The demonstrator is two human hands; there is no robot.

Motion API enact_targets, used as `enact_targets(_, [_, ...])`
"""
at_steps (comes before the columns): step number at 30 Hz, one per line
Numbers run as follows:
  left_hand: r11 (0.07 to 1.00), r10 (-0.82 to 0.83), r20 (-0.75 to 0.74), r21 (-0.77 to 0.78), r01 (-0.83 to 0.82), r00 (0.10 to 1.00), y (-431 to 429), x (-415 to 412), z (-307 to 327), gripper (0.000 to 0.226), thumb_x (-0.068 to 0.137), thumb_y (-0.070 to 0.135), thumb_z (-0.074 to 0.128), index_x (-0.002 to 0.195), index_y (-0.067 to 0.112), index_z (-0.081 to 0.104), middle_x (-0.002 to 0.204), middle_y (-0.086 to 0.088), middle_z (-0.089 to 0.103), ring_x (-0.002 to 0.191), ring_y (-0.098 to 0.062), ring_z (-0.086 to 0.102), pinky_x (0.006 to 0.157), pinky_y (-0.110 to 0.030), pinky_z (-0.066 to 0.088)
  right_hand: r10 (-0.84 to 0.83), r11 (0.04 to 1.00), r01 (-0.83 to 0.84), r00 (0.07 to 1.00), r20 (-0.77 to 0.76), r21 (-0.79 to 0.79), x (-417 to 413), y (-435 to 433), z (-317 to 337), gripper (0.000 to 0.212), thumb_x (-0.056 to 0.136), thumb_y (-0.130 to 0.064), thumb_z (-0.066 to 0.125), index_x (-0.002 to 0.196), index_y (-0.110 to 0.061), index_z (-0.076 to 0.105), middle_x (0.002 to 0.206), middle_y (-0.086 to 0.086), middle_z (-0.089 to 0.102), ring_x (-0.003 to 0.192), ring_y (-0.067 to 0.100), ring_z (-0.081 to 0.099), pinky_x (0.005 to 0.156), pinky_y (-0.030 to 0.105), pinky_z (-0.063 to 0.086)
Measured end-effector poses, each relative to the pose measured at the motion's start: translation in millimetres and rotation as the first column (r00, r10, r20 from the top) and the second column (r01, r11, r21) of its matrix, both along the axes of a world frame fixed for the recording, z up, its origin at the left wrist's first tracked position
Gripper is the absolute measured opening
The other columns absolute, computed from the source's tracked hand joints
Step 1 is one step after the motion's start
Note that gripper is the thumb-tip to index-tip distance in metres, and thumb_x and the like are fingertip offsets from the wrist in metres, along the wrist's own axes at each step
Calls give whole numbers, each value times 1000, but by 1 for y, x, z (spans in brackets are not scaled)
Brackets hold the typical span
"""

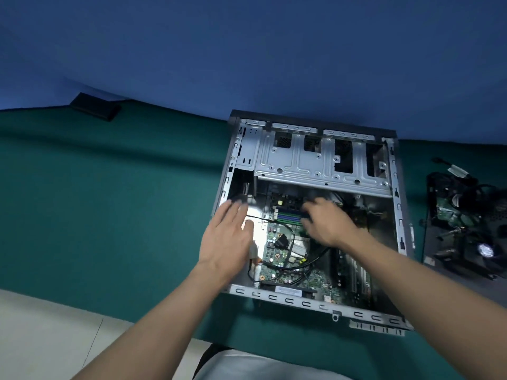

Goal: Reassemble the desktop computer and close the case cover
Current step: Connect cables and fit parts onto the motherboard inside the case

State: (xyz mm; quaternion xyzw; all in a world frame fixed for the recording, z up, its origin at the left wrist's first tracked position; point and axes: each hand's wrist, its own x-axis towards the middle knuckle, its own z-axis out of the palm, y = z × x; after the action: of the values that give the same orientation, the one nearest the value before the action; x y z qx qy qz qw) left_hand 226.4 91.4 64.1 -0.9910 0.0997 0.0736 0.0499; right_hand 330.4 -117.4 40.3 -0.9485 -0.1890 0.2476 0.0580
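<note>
Grey sheet-metal computer case (pixel 288 298) lies open on its side on the green tabletop (pixel 109 201), right of centre, cover off and motherboard (pixel 315 281) exposed. Over the blue memory slots (pixel 288 215) the right hand (pixel 326 223) works with fingers bent downward (blur hides whether they pinch anything, so I cannot tell). The left hand (pixel 227 237), fingers straight and spread, holds nothing by the case's left wall. An internal fitting step near the slots seems in hand, with closing far off. Next likely calls for square, even seating, then fetching the fan and cables (pixel 484 249) lying apart to the right.
</note>
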Motion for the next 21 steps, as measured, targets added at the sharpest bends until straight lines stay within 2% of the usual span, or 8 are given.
enact_targets(1, [1000, -27, -65, -10, 26, 998, -6, 0, 1, 32, 88, 18, 54, 118, 13, 62, 129, -10, 60, 128, -25, 46, 118, -41, 8, 69, 997, -68, 998, -16, 26, -12, -4, 2, 31, 98, -39, 46, 115, -16, 57, 115, 6, 58, 100, 22, 59, 94, 40, 50])
enact_targets(3, [998, -48, -263, -61, 33, 964, -21, 0, 1, 24, 89, 15, 56, 112, 17, 62, 98, -1, 67, 99, -20, 59, 110, -42, 30, 192, 981, -194, 973, -127, -4, -29, -16, 7, 38, 99, -50, 37, 104, -19, 58, 98, 1, 62, 85, 15, 61, 92, 41, 52])
enact_targets(5, [973, -20, -507, -206, -99, 862, -33, 1, -7, 21, 93, 21, 58, 113, 16, 61, 99, -1, 65, 93, -19, 60, 100, -40, 44, 265, 951, -292, 937, -226, -96, -36, -31, 11, 43, 98, -55, 34, 105, -18, 55, 80, -2, 59, 72, 12, 59, 91, 43, 52])
enact_targets(8, [860, 25, -780, -301, -411, 625, -36, 6, -18, 33, 90, 36, 66, 116, 17, 63, 116, -2, 65, 102, -19, 61, 93, -36, 48, 336, 917, -376, 909, -248, -136, -40, -50, 13, 40, 97, -53, 40, 114, -20, 54, 77, -5, 59, 75, 11, 60, 107, 48, 37])
enact_targets(10, [832, 44, -834, -275, -483, 550, -32, 8, -22, 40, 88, 40, 67, 120, 16, 64, 126, -1, 62, 111, -20, 58, 99, -37, 45, 348, 908, -396, 896, -275, -140, -38, -60, 18, 33, 97, -49, 43, 102, -21, 60, 80, -6, 60, 82, 11, 60, 114, 49, 20])
enact_targets(13, [816, 60, -867, -243, -525, 494, -31, 10, -25, 42, 85, 44, 69, 116, 15, 67, 125, -1, 63, 110, -20, 58, 96, -36, 46, 370, 872, -438, 882, -293, -217, -38, -72, 21, 22, 98, -34, 48, 87, -19, 59, 76, -6, 54, 74, 7, 51, 115, 49, 16])
enact_targets(17, [834, 46, -867, -239, -497, 496, -35, 14, -24, 19, 86, 42, 69, 96, 25, 71, 98, 4, 67, 87, -19, 60, 66, -24, 45, 377, 822, -447, 891, -252, -352, -40, -74, 18, 11, 96, -18, 48, 86, -18, 51, 76, -3, 51, 77, 15, 51, 112, 48, 28])
enact_targets(21, [819, 45, -877, -242, -521, 478, -36, 14, -23, 23, 91, 32, 66, 105, 15, 74, 115, 1, 69, 94, -15, 60, 79, -27, 46, 363, 893, -386, 922, -133, -234, -40, -66, 18, 11, 92, -11, 47, 100, -13, 56, 85, 2, 55, 82, 21, 58, 92, 41, 51])
